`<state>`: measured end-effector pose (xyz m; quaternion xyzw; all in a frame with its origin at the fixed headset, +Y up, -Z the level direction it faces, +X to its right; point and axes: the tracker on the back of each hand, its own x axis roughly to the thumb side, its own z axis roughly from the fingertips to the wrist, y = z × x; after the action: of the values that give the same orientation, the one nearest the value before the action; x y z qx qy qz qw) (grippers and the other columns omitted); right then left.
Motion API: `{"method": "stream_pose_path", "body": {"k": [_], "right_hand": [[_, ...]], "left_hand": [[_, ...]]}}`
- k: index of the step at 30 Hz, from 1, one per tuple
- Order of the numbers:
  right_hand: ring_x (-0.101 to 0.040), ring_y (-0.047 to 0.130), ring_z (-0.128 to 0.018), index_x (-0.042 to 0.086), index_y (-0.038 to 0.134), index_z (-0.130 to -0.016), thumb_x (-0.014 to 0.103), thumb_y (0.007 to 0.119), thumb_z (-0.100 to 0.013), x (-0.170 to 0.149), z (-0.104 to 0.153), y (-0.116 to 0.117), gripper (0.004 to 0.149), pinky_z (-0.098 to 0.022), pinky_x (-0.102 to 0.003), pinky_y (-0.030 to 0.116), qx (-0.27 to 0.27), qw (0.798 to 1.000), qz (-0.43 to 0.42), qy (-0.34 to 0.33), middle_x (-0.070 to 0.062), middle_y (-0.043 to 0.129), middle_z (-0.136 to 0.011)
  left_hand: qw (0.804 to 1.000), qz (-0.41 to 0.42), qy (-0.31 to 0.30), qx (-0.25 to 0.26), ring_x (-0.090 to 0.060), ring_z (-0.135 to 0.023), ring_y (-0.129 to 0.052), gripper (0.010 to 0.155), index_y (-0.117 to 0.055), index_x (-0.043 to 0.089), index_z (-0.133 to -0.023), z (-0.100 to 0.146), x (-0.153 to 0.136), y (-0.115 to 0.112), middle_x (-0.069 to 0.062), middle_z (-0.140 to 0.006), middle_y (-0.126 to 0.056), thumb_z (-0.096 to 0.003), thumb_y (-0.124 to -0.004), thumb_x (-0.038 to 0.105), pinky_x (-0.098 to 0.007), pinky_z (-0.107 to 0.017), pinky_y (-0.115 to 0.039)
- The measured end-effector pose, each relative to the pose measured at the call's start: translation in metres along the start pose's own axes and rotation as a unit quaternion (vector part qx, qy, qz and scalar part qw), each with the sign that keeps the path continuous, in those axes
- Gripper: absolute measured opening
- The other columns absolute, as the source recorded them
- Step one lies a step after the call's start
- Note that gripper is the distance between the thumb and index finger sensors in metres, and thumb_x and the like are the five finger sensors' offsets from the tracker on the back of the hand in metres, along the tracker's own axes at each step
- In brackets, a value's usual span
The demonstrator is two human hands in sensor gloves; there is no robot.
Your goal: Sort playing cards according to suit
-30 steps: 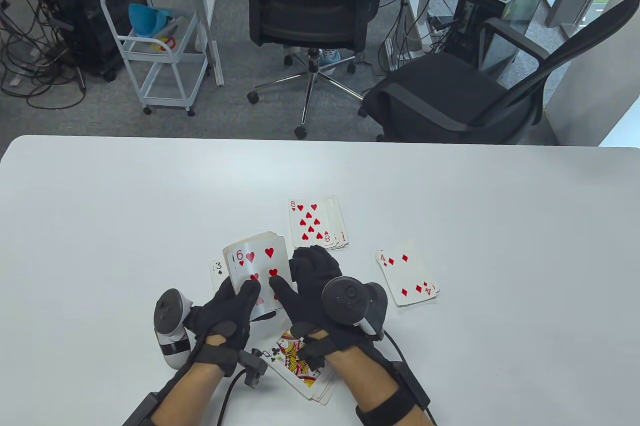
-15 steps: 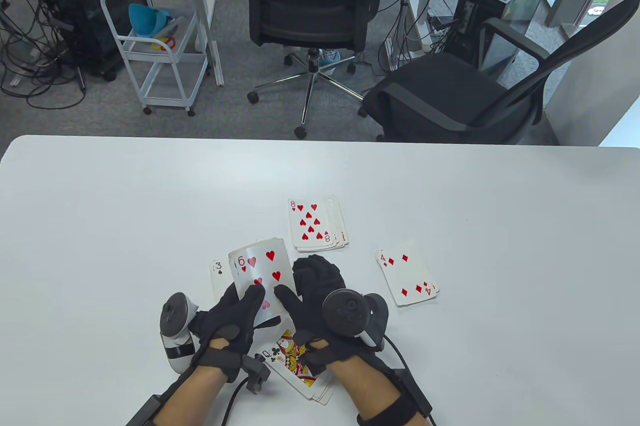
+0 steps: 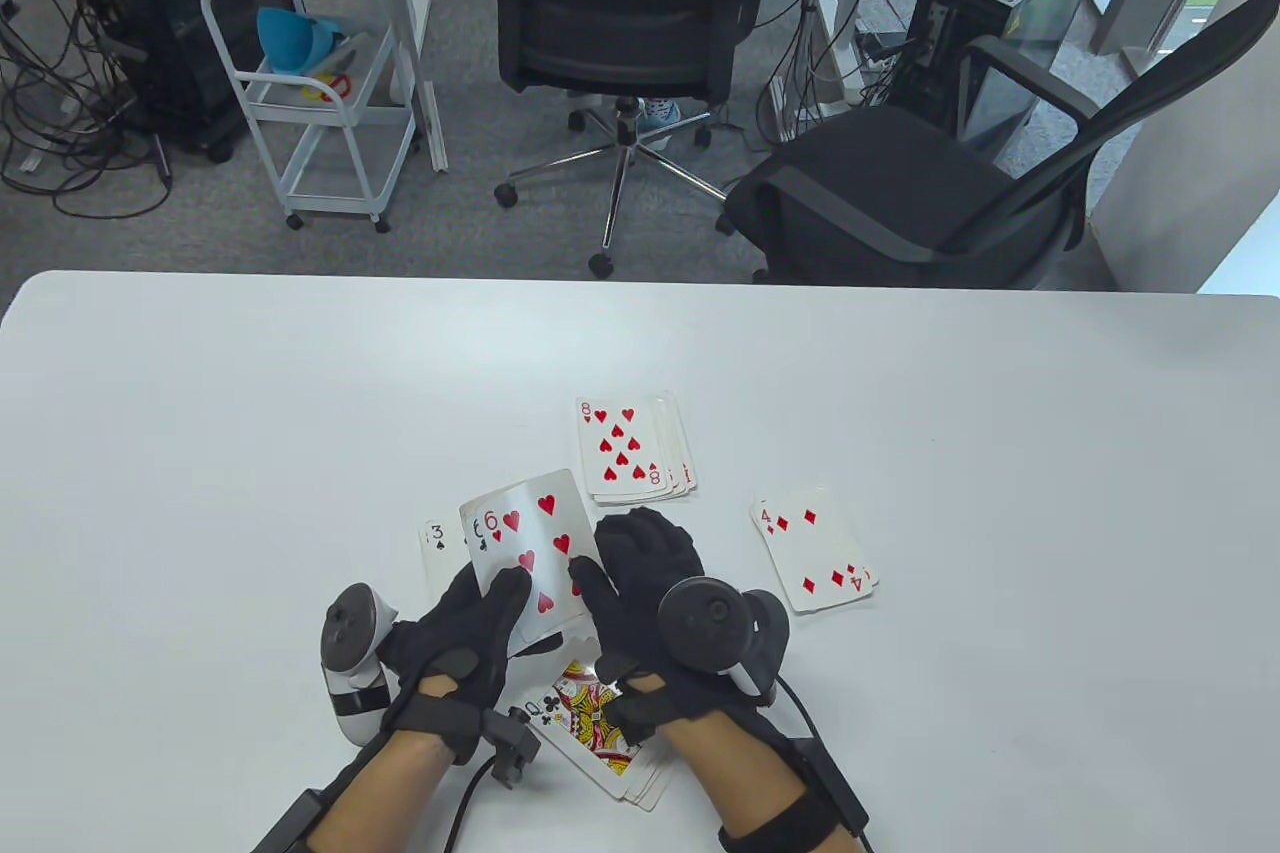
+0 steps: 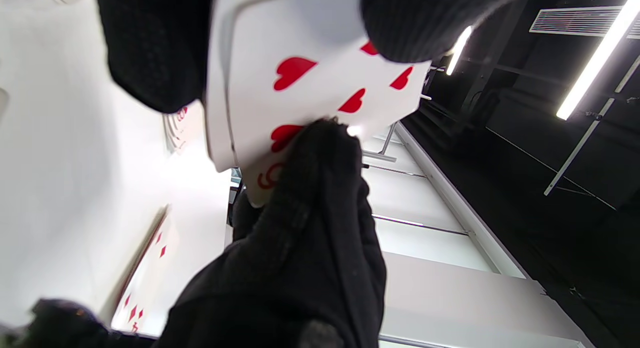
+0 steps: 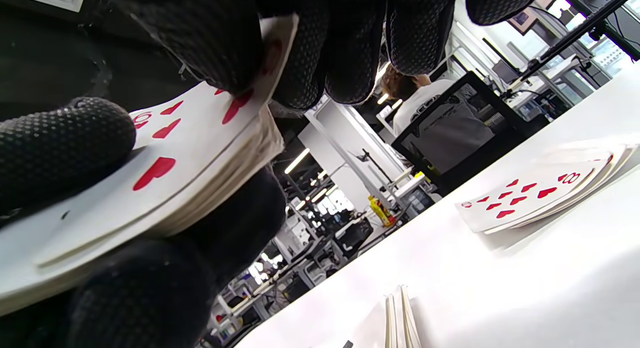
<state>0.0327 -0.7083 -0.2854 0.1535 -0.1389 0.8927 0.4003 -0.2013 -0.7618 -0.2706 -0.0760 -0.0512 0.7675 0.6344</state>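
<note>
My left hand (image 3: 490, 598) grips a face-up deck (image 5: 150, 203) just above the table's near edge. The six of hearts (image 3: 530, 533) lies on top, shifted right, so a black club index shows at its left. My right hand (image 3: 610, 558) pinches that six at its right edge, thumb on its face. Up close, the six of hearts (image 4: 320, 83) has gloved fingers above and below it. On the table (image 3: 200, 413) lie a hearts pile (image 3: 625, 453) topped by the eight, a diamonds pile (image 3: 815, 548), a three of spades (image 3: 437, 538) and a clubs pile (image 3: 590, 728) topped by a queen.
The hearts pile (image 5: 540, 193) lies just beyond my right hand. Beyond the table's far edge stand two black office chairs (image 3: 620, 23), a white trolley (image 3: 320, 93) and computer towers (image 3: 990, 3). White table surface stretches left and right of the cards.
The six of hearts has slid right off the deck, uncovering a club index beneath. My right hand moved slightly right with it. The left hand barely moved.
</note>
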Motion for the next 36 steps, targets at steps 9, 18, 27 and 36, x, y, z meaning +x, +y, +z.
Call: {"method": "stream_pose_path", "body": {"k": [9,18,27,36], "right_hand": [[-0.049,0.059,-0.097,0.008,0.082,-0.084,0.035,0.081,-0.054,-0.02,-0.009,-0.018,0.04,-0.068,-0.071,0.046,-0.02,0.998,-0.023,0.047,-0.018,0.073,-0.098],[-0.051,0.052,-0.099,0.006,0.084,-0.083,0.033,0.081,-0.055,-0.078,-0.052,-0.038,0.039,-0.068,-0.072,0.04,-0.02,0.981,-0.022,0.19,-0.02,0.068,-0.101],[-0.052,0.039,-0.102,0.004,0.085,-0.082,0.032,0.082,-0.055,-0.084,-0.121,-0.01,0.039,-0.067,-0.074,0.031,0.065,0.959,0.094,0.26,-0.022,0.059,-0.105],[-0.052,0.037,-0.102,0.004,0.083,-0.083,0.033,0.084,-0.054,-0.093,-0.152,0.042,0.041,-0.067,-0.074,0.029,0.115,0.913,0.249,0.302,-0.023,0.057,-0.106]], "left_hand": [[1.0,0.016,-0.01,0.019,-0.031,-0.079,-0.096,0.057,-0.063,0.021,-0.102,0.0,0.006,0.007,-0.006,-0.096,-0.083,-0.0539,-0.076,0.048,-0.04,-0.049,-0.092],[0.999,0.038,-0.022,0.03,-0.031,-0.078,-0.096,0.056,-0.063,0.021,-0.102,-0.003,0.014,0.015,-0.005,-0.096,-0.083,-0.0539,-0.076,0.048,-0.04,-0.048,-0.092],[0.999,0.036,-0.035,0.02,-0.031,-0.078,-0.096,0.056,-0.063,0.021,-0.101,-0.002,0.021,0.014,-0.005,-0.096,-0.083,-0.0539,-0.076,0.048,-0.04,-0.049,-0.092],[0.998,0.041,-0.042,0.015,-0.031,-0.078,-0.096,0.056,-0.063,0.021,-0.102,0.0,0.026,0.015,-0.005,-0.096,-0.083,-0.054,-0.076,0.048,-0.04,-0.049,-0.092]]}}
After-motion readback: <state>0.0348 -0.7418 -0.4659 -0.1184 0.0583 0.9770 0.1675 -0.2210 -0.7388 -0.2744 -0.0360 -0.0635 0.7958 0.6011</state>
